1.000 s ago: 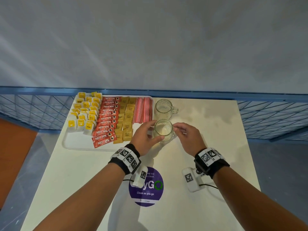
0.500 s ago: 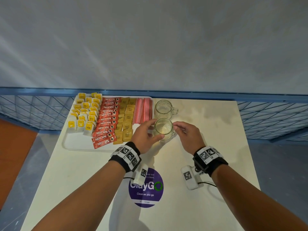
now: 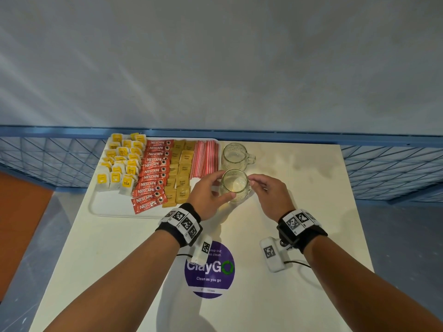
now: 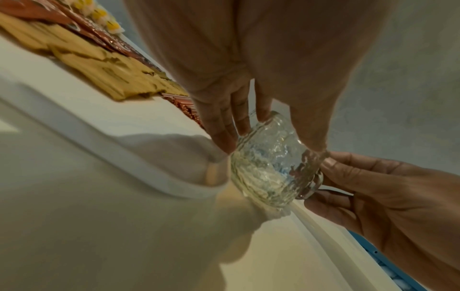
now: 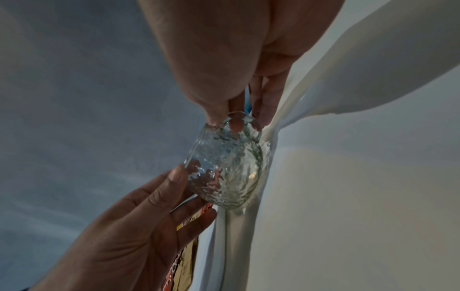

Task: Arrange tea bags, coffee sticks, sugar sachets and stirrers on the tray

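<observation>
Tray (image 3: 112,209) at the bench's far-left corner looks fully stocked; left hand (image 3: 206,196) and right hand (image 3: 271,194) fingers grasp a glass mug (image 3: 233,185) beside it

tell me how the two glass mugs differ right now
The near mug is held by both hands: the left hand wraps its body, the right hand pinches its handle side. The far mug stands untouched. The far mug's handle shows plainly, pointing right; the near mug's is mostly hidden by fingers. Both are clear, textured, empty and upright on the table beside the tray.
</observation>
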### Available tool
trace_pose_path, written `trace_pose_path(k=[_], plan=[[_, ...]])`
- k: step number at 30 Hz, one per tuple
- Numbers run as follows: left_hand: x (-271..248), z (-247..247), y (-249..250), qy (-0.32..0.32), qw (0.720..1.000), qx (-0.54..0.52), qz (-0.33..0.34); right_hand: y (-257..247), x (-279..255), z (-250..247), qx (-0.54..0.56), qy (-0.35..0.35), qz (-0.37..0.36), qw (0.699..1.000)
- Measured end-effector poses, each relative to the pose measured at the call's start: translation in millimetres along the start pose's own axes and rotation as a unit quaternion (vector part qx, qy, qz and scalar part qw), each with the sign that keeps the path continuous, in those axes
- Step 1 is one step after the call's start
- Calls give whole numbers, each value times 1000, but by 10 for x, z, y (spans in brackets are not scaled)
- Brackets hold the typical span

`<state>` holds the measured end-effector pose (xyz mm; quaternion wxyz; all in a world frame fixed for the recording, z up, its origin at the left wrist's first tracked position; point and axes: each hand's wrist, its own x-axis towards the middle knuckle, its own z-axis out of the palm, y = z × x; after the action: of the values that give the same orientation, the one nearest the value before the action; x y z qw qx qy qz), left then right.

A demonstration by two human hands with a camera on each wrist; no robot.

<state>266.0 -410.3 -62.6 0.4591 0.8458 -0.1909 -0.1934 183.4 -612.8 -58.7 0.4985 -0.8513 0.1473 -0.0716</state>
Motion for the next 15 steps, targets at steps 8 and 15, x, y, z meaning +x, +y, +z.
trace_pose_path(k=[8,15], plan=[[-24,0,12,5,1000,-3,-3,-8,11,0,2,-8,-2,1000],[-95,-69,41,8,1000,22,-8,-92,-4,-60,15,-8,19,1000]])
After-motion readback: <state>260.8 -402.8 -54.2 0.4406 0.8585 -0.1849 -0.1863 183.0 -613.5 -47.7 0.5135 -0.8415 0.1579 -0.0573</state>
